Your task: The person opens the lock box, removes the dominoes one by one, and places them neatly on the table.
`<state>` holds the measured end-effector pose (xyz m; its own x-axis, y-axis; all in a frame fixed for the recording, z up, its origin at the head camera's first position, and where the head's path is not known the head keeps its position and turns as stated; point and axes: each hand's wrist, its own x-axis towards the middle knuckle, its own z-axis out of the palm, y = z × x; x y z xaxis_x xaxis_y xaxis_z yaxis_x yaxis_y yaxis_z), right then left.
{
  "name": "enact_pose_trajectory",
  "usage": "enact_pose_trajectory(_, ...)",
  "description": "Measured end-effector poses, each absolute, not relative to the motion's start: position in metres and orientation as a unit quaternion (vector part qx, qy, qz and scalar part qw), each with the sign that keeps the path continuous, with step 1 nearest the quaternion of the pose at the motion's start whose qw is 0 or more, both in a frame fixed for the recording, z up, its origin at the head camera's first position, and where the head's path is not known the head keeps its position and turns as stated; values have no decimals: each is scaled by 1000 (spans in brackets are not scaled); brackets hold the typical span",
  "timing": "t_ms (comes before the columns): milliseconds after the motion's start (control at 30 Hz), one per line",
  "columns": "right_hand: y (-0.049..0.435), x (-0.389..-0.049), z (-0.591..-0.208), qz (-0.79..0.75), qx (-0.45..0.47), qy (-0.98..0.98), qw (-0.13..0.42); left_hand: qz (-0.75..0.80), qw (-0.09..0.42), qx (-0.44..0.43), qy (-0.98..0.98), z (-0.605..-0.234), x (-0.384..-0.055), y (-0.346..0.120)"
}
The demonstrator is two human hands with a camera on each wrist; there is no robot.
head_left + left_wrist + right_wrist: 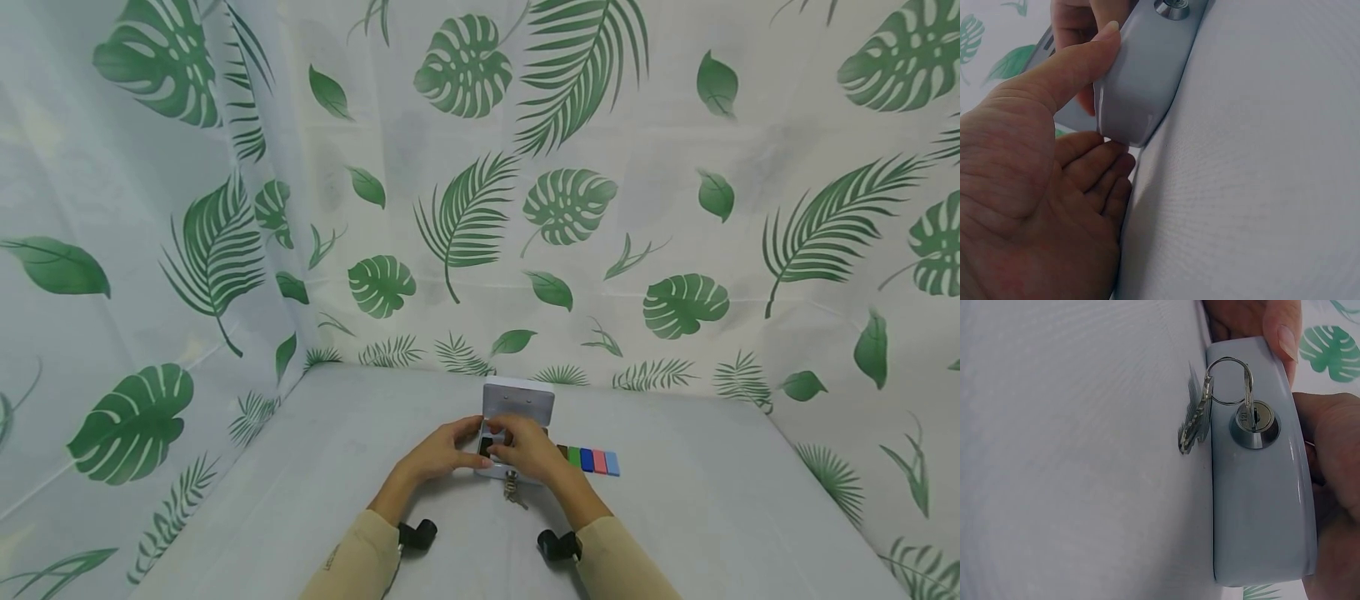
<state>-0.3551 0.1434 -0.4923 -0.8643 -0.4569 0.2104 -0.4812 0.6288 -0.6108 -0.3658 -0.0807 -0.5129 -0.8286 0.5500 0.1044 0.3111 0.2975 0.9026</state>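
Note:
A grey metal lock box [491, 471] sits on the white-covered table with its lid [517, 402] raised at the back. My left hand [442, 450] holds the box's left end, thumb on the front rim and fingers against the side. Inside the box my right hand [528, 450] reaches down with bent fingers, beside a black piece [486, 447]. Its fingertips are hidden in the right wrist view by the box's front wall; I cannot tell whether they pinch anything. A key stands in the front lock [1255, 424], with more keys [1196, 419] hanging from its ring.
Right of the box lies a row of small coloured pieces, among them a green one [574, 456], a dark blue one [587, 460], a pink one [600, 462] and a light blue one [612, 463]. A leaf-printed curtain [480, 208] rises behind the table.

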Motion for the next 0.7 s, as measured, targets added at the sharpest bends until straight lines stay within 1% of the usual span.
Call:
enact_pose_trajectory(433, 143, -354, -495, 321, 242, -916, 7, 525, 117, 267, 800, -515, -366, -81)
enact_pose_trajectory(700, 142, -356, -497, 320, 241, -916, 10, 525, 117, 264, 801, -512, -365, -80)
